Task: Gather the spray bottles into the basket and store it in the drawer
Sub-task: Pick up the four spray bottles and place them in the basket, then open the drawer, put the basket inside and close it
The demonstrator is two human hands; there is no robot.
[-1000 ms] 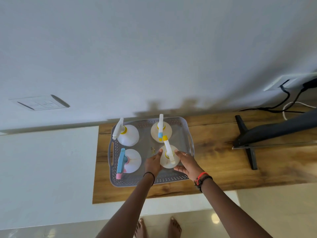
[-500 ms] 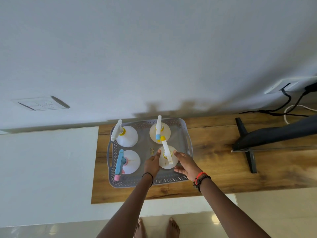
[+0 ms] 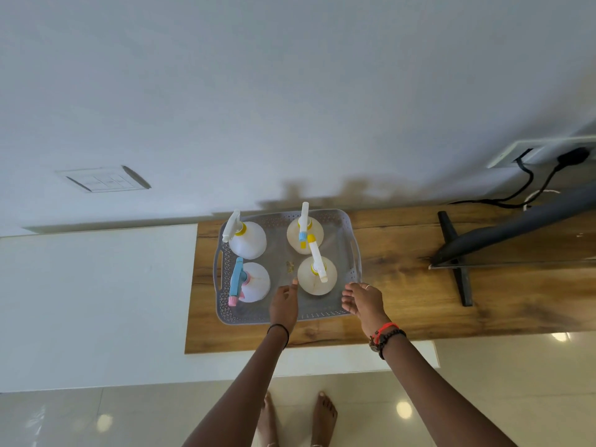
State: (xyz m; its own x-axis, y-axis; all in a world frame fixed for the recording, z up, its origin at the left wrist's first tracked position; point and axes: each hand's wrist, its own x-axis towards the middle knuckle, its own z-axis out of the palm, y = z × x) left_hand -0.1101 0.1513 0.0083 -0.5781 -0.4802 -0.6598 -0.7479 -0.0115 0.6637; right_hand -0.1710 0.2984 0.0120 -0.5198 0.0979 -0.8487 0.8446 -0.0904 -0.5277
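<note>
A grey perforated basket (image 3: 353, 253) stands on the wooden counter (image 3: 400, 295). Several white spray bottles stand upright in it: one with a white trigger (image 3: 248, 240) at back left, one with a blue and pink trigger (image 3: 254, 282) at front left, one at back right (image 3: 304, 235), and one with a white and yellow trigger (image 3: 317, 279) at front right. My left hand (image 3: 283, 304) and my right hand (image 3: 362, 300) hover on either side of the front right bottle, just off it, fingers apart, holding nothing.
A black TV on a stand (image 3: 458, 253) occupies the counter's right side, with cables running to a wall socket (image 3: 545, 153). A switch plate (image 3: 103, 180) is on the wall at left. Bare feet (image 3: 296, 421) stand on the glossy tiled floor below.
Both hands have let go of the front right bottle and drawn back toward me. The bottle stays standing in the basket.
</note>
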